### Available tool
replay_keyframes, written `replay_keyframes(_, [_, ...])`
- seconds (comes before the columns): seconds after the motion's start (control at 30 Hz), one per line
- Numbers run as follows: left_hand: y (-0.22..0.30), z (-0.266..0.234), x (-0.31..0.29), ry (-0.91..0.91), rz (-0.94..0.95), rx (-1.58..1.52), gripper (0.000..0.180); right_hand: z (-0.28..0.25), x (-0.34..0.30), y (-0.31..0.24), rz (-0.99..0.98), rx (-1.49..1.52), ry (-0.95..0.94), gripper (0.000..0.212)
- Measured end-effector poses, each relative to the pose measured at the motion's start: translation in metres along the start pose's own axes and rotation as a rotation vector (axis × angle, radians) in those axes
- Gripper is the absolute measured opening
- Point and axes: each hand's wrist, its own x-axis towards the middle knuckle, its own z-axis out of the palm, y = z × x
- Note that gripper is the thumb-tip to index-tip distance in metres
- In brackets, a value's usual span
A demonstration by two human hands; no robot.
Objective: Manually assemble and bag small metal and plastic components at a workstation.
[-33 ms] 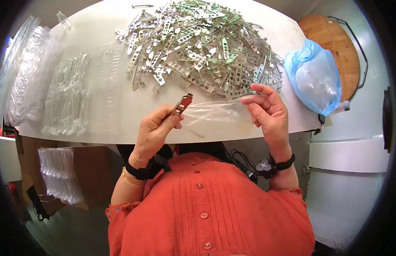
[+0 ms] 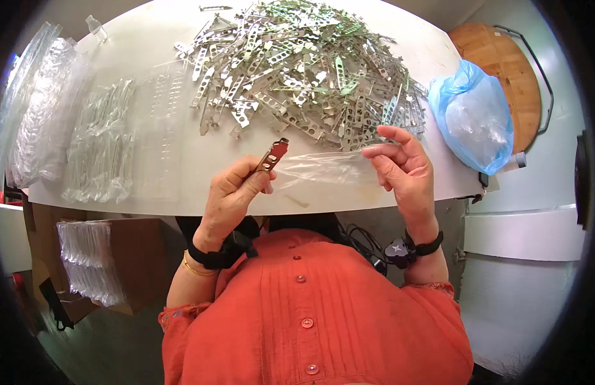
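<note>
In my left hand [image 2: 232,192] a small metal bracket [image 2: 272,155] with holes is pinched between thumb and fingers, its upper end sticking out and reflecting red. A clear thin plastic bag [image 2: 326,168] stretches from beside that hand across to my right hand [image 2: 403,170]. The right hand's thumb and a bent finger meet at the bag's edge, while another finger is raised. How the bag meets the left fingers is hard to make out. Beyond both hands lies a big heap of similar metal brackets [image 2: 291,83].
On the left of the white table [image 2: 246,196] lie bagged brackets [image 2: 102,141] and stacked clear plastic packs [image 2: 44,122]. A blue plastic bag [image 2: 471,115] sits at the right edge, near a round wooden stool top [image 2: 525,83]. Below left stands a cardboard box [image 2: 140,256] with clear packs.
</note>
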Motion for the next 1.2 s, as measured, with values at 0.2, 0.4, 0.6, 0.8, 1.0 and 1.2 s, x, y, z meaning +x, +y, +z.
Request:
replay_keyframes(0.2, [-0.004,-0.010,0.001,0.016,-0.033,-0.053,0.016,-0.003,0.008,0.007,-0.022,0.092,-0.086,0.045])
replay_keyframes(0.4, [-0.010,-0.010,0.004,0.006,-0.011,-0.059,0.018,0.005,0.008,0.007,-0.085,-0.046,-0.225,0.058])
replay_keyframes(0.6, [-0.007,-0.015,0.004,0.012,-0.017,-0.116,0.018,0.006,0.009,0.014,-0.114,-0.283,-0.190,0.051])
replay_keyframes(0.8, [-0.010,-0.020,0.004,0.014,-0.009,-0.074,0.016,0.012,0.008,0.019,-0.092,0.039,-0.072,0.034])
replay_keyframes(1.0, [-0.008,-0.019,0.002,0.001,-0.077,-0.043,0.021,0.013,0.009,0.020,-0.133,-0.060,0.020,0.028])
replay_keyframes(1.2, [-0.003,-0.021,-0.004,-0.003,-0.162,-0.088,0.021,0.015,0.007,0.026,-0.228,-0.124,0.030,0.027])
